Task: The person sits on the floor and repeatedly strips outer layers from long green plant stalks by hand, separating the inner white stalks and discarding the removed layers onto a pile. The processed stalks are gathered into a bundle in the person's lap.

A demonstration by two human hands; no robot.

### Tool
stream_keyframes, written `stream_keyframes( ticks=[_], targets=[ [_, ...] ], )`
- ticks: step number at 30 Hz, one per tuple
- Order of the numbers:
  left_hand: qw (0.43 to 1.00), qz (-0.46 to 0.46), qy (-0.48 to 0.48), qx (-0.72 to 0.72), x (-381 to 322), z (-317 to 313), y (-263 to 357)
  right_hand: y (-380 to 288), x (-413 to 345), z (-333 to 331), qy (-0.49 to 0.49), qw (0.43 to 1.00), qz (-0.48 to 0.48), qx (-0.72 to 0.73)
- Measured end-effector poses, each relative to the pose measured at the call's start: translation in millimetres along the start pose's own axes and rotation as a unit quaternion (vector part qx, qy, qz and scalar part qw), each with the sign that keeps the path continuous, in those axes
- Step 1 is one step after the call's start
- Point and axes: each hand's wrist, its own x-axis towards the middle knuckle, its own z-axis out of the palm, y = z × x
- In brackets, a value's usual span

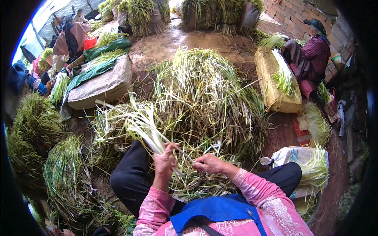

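Observation:
My left hand [164,161] grips a bunch of pale blanched leafy stalks [149,134], which look like chives. Their leaves fan out up and to the left, and short stem ends poke out below the fist. With its fingertips my right hand [209,164] pinches the end of one thin stalk [185,154] that slants across from the left hand. Loose leaves and peelings [203,185] lie beneath both hands, between my bent legs. Just beyond them rises a large heap of cut stalks [203,97], pale on top and brown lower down.
Further stalk piles [66,174] lie at my left. A white sack block [295,157] with stalks on it is at my right. Co-workers sit beside a yellow wrapped block [276,85] and a pale sack block [103,84]. Tied bundles [221,14] stand at the back.

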Motion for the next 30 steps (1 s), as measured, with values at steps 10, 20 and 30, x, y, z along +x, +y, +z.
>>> stream_keyframes(
  ticks=[10, 20, 30],
  targets=[
    [0.998, -0.014, -0.005, -0.062, -2, 3, -13, -39, -6, -1, 0.092, 0.994, -0.04, 0.053],
    [0.992, 0.075, 0.084, -0.059, 14, -27, 9, 36, -116, -21, -0.11, 0.906, 0.262, -0.313],
    [0.996, -0.072, 0.03, 0.046, -12, -2, -52, -4, -5, 26, 0.08, 0.995, 0.011, -0.051]
  ],
)
